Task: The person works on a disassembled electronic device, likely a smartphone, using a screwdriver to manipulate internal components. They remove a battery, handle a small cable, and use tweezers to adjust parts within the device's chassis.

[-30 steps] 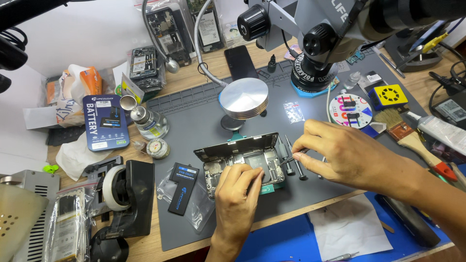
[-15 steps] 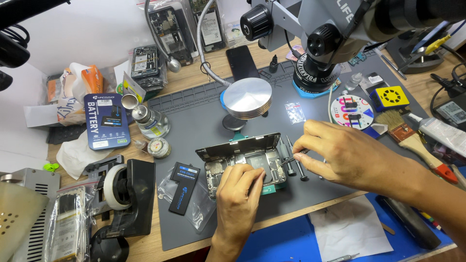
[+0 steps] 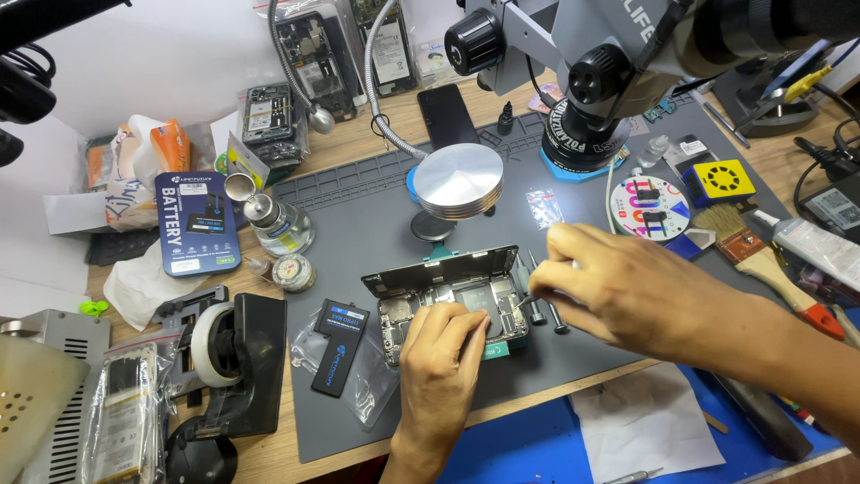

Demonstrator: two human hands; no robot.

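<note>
Opened phone (image 3: 457, 300): lies near the middle of the grey work mat (image 3: 358, 206), back cover off, inner boards facing up; it sits in a teal holder so that it does not slide.
Left hand (image 3: 439, 367): comes from 6 o'clock; the fingers are bent and press down on the lower part of the phone, it seems to keep it steady. They hold nothing else.
Right hand (image 3: 627, 291): comes from 4 o'clock; thumb and first fingers are pinched on a thin metal tool (image 3: 527, 301), probably tweezers, whose tip touches the phone's edge at 3 o'clock.
Screwdrivers (image 3: 542, 305): two thin ones lie just beside the phone at 3 o'clock, close for a quick reach.
Microscope (image 3: 591, 81): hangs at 1 o'clock of the phone, with its ring light on the mat.
Round metal disc (image 3: 459, 181): at 12 o'clock, near the phone.
Black battery (image 3: 339, 345): in a clear bag at 9 o'clock, just beside the phone.
Brush (image 3: 761, 264): well apart, at 3 o'clock.
</note>
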